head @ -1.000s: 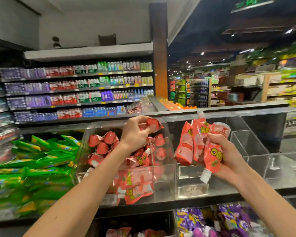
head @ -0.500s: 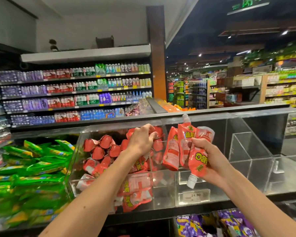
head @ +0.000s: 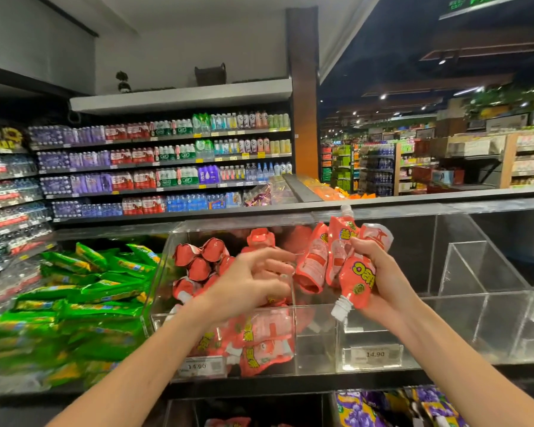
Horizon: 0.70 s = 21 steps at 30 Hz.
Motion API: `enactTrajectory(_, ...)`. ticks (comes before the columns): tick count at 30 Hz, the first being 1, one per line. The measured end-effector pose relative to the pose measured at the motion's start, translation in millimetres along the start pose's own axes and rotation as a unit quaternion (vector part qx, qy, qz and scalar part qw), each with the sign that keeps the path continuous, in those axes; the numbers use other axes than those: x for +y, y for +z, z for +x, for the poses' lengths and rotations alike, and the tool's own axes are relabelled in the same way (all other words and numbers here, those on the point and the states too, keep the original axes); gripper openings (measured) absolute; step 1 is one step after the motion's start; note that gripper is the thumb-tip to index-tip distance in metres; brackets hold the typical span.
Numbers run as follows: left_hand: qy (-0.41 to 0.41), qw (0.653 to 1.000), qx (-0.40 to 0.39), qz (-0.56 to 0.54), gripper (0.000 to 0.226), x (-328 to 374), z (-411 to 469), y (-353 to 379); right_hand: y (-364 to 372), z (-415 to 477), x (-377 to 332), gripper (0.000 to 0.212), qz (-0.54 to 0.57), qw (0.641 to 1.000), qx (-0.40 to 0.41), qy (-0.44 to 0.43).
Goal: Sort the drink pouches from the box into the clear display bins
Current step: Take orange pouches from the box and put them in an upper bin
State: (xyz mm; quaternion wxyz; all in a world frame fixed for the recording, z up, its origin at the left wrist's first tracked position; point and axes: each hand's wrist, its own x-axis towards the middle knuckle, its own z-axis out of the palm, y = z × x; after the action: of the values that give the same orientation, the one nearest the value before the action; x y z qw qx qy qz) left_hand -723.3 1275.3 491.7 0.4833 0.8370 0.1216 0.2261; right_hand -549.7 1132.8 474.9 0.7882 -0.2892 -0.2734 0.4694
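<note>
My right hand [head: 383,282] grips a bunch of red drink pouches [head: 336,260] with white caps, held above the clear bins. My left hand [head: 253,282] hovers with fingers spread and nothing in it, in front of the clear display bin [head: 164,303] that holds several red pouches [head: 204,257]. Its fingertips point toward the bunch in my right hand. The box is not in view.
Green pouches [head: 74,303] fill the bin at the left. Bare clear bins with dividers [head: 475,272] stand to the right, with a price tag [head: 373,354] in front. Purple pouches [head: 383,408] lie on the lower shelf. Drink shelves [head: 167,161] stand behind.
My left hand has let go of a red pouch in the bin, drawn back and moved right toward the bunch. My right hand has kept its bunch, shifting slightly left.
</note>
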Motion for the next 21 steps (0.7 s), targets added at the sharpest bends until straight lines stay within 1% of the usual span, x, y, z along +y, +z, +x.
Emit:
enactTrajectory(1, -0.014, 0.999, -0.023, -0.034, 0.049, -0.7, -9.0, 6.9, 1.7, 5.1, 4.3, 0.055, 0.011, 1.0, -0.001, 0.007)
enactTrajectory(2, -0.018, 0.998, -0.015, -0.055, 0.053, -1.3, -15.5, 14.7, 4.8, 9.7, 9.7, 0.074, 0.019, 1.0, -0.005, 0.018)
enactTrajectory(3, -0.014, 0.998, 0.018, -0.066, 0.053, -2.4, -19.3, 21.6, 8.4, 13.7, 15.5, 0.089, 0.026, 0.999, -0.013, 0.03)
enactTrajectory(4, -0.001, 0.995, 0.061, -0.075, 0.051, -3.1, -21.1, 26.6, 12.5, 17.3, 21.0, 0.093, 0.033, 0.998, -0.023, 0.038)
enactTrajectory(5, 0.015, 0.991, 0.107, -0.084, 0.048, -4.1, -21.8, 29.4, 16.1, 21.2, 26.6, 0.087, 0.032, 0.998, -0.032, 0.044)
enactTrajectory(6, 0.033, 0.985, 0.144, -0.092, 0.045, -5.7, -22.5, 29.2, 19.7, 24.1, 31.2, 0.075, 0.028, 0.998, -0.043, 0.046)
enactTrajectory(7, 0.049, 0.979, 0.172, -0.097, 0.044, -7.9, -23.5, 26.5, 24.4, 25.4, 34.6, 0.064, 0.029, 0.997, -0.058, 0.046)
enactTrajectory(9, 0.082, 0.97, 0.216, -0.072, 0.04, -8.1, -28.0, 16.5, 30.9, 28.2, 38.5, 0.054, 0.033, 0.995, -0.083, 0.045)
enactTrajectory(11, 0.117, 0.955, 0.272, 0.018, 0.035, -4.5, -32.4, -2.0, 33.5, 31.1, 39.0, 0.056, 0.01, 0.994, -0.09, 0.055)
enactTrajectory(13, 0.145, 0.927, 0.317, 0.136, 0.037, 3.1, -34.0, -25.4, 33.1, 32.7, 37.3, 0.06, -0.01, 0.994, -0.088, 0.067)
enactTrajectory(15, 0.141, 0.914, 0.323, 0.201, 0.044, 8.9, -32.6, -47.4, 30.0, 34.6, 34.9, 0.064, -0.012, 0.994, -0.08, 0.07)
enactTrajectory(17, 0.133, 0.908, 0.308, 0.251, 0.042, 11.2, -28.5, -64.2, 25.1, 36.3, 32.8, 0.067, -0.005, 0.995, -0.074, 0.065)
enactTrajectory(19, 0.135, 0.901, 0.269, 0.312, 0.036, 11.7, -23.8, -74.1, 20.7, 36.4, 31.4, 0.072, 0.002, 0.995, -0.076, 0.065)
enactTrajectory(21, 0.134, 0.896, 0.221, 0.36, 0.037, 11.8, -19.1, -78.3, 17.5, 36.3, 30.8, 0.076, 0.001, 0.994, -0.084, 0.068)
